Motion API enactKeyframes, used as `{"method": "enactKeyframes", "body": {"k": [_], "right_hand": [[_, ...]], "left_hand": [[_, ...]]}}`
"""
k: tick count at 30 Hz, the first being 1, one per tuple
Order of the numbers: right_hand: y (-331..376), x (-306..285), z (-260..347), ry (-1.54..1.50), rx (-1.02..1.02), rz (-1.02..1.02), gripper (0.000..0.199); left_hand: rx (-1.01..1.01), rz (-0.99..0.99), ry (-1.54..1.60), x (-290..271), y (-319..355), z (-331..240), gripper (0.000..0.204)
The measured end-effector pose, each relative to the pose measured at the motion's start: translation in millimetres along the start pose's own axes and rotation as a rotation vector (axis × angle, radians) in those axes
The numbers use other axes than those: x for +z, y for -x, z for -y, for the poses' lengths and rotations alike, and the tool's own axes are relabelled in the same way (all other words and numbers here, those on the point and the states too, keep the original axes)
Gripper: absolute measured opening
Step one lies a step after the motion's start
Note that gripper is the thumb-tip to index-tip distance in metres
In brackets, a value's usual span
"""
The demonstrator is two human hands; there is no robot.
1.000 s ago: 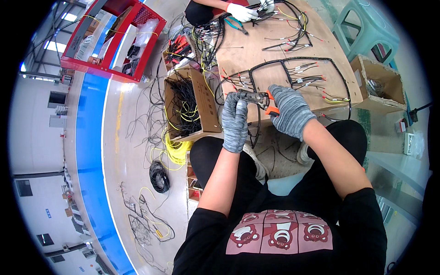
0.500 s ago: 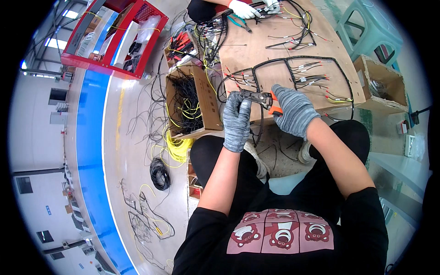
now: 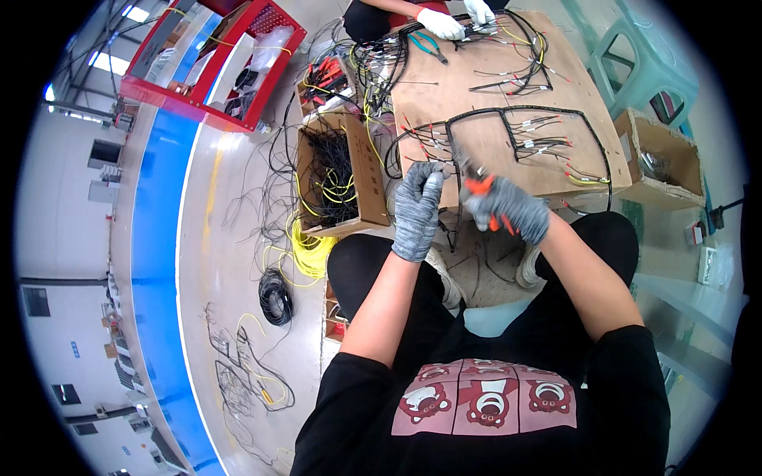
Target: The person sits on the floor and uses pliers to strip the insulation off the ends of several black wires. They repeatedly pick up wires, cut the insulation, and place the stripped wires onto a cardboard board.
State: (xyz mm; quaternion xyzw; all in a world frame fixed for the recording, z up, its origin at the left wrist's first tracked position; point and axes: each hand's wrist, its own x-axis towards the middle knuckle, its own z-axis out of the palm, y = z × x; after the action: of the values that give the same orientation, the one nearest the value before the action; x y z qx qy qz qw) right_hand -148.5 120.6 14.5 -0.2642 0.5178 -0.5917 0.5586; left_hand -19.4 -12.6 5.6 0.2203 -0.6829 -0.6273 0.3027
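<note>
My right hand (image 3: 512,211), in a grey knit glove, is closed round the orange handles of a crimping tool (image 3: 481,186). Its dark jaws point away from me, near the table's front edge, and are blurred. My left hand (image 3: 418,210), gloved alike, is closed with thumb and fingertips pinched together. What it pinches is too small to make out, but thin wire ends lie close by. Before both hands a black-taped wire harness (image 3: 548,109) lies on the wooden tabletop (image 3: 429,97), its branches ending in red tips and white labels.
Another person's white-gloved hands (image 3: 441,24) work on wires at the far side, near teal-handled pliers (image 3: 429,49). Left stand a carton of black wires (image 3: 367,178), a yellow wire coil (image 3: 311,255) and a red rack (image 3: 262,87). On the right are a carton (image 3: 667,186) and green stools (image 3: 647,63).
The crimping tool has come away from my left fingertips, its jaws swinging to point away from me. My right hand has turned and dropped slightly. My left hand stays pinched.
</note>
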Motion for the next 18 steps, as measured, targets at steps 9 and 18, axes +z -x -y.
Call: {"method": "enactKeyframes", "body": {"k": [9, 18], "right_hand": [[-34.0, -70.4, -57.5, 1.064, 0.215, -0.545, 0.048], [-74.8, -31.1, -79.2, 1.735, 0.169, -0.769, 0.075]], "left_hand": [[-0.165, -0.110, 0.296, -8.2, 76.7, 31.2, 0.016], [-0.321, -0.328, 0.465, 5.3, 138.9, 55.7, 0.011]]}}
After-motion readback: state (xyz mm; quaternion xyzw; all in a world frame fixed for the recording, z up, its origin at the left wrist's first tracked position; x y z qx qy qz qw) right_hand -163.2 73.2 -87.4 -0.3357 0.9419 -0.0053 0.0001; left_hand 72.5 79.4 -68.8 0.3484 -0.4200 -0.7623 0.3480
